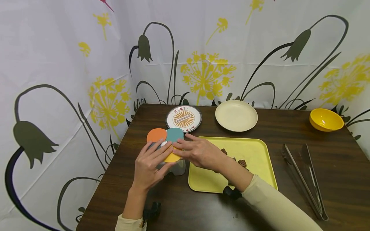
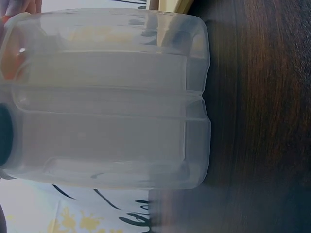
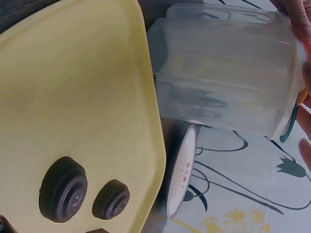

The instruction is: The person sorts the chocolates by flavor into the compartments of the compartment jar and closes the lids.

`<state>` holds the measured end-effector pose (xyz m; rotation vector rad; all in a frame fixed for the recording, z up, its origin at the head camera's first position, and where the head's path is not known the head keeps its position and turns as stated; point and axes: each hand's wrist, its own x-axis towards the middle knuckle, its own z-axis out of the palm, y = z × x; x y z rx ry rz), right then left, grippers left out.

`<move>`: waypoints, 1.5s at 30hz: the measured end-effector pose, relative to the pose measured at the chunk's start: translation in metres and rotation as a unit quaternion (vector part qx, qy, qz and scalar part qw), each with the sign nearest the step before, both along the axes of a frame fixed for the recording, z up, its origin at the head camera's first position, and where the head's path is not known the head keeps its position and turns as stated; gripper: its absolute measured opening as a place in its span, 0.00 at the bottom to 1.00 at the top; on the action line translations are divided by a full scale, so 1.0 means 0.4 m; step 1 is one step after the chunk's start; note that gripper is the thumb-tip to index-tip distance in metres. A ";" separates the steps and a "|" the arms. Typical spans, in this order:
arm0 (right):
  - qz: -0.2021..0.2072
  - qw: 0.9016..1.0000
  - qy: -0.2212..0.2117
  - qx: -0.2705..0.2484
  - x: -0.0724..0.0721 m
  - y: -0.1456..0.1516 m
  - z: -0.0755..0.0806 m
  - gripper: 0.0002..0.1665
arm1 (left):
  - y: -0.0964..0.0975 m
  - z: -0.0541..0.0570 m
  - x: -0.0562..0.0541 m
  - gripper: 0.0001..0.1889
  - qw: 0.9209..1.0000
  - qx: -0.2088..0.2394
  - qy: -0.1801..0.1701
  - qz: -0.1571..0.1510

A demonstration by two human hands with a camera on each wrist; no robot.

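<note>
A clear plastic divided container [image 1: 180, 168] stands upright on the table left of the yellow tray. Its lid has an orange flap [image 1: 156, 134], a teal flap [image 1: 175, 134], a yellow flap [image 1: 172, 157] and a grey-blue part mostly under fingers. My left hand [image 1: 148, 162] holds the lid from the near left, fingers across its top and thumb low at the near side. From the right, my right hand [image 1: 200, 150] reaches over with extended fingers touching the lid's teal and yellow flaps. The cloudy container wall [image 2: 107, 136] fills the left wrist view.
Several dark brown chocolates [image 3: 63, 189] lie on the yellow tray [image 1: 260, 154], partly behind my right forearm. A patterned plate [image 1: 184, 118] and a cream plate [image 1: 236, 115] sit at the back. To the right are metal tongs [image 1: 309, 183] and a yellow bowl [image 1: 326, 120].
</note>
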<state>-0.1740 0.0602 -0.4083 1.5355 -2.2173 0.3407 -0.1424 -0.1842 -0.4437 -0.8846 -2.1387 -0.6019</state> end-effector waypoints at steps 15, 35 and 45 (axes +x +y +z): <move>-0.006 0.999 -0.039 -0.026 0.006 0.001 0.009 0.23 | 0.005 0.004 -0.003 0.26 1.000 0.027 -0.010 0.000; -0.015 0.983 -0.148 -0.104 0.002 -0.008 0.009 0.22 | -0.005 0.075 -0.050 0.16 0.987 0.060 -0.093 -0.120; -0.036 0.970 -0.209 -0.119 0.011 0.001 0.008 0.30 | -0.006 0.066 -0.050 0.18 0.988 0.070 -0.098 -0.096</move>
